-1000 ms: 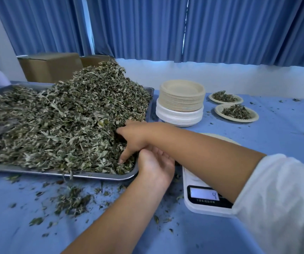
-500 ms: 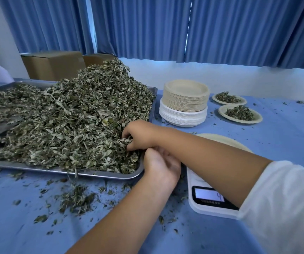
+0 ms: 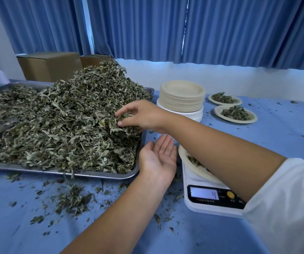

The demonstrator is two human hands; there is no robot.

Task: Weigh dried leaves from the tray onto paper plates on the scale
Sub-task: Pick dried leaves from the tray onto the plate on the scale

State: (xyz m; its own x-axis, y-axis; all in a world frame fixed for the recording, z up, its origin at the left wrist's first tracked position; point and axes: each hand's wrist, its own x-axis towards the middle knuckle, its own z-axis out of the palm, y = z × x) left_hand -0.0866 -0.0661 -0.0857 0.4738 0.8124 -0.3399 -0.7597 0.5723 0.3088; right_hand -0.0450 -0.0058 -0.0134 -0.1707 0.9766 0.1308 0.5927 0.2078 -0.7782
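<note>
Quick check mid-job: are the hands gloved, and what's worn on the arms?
No gloves: the left hand and right hand are bare, with no rings, watch or bands showing. The right arm wears a loose white sleeve down to about the elbow; its forearm is uncovered. The left forearm is uncovered as far as the frame shows.

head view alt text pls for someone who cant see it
The right hand grips a clump of leaves from the heap on the tray, the left hand open, palm up, beside it. A plate sits on the scale, which reads 4; two filled plates sit behind.
</note>
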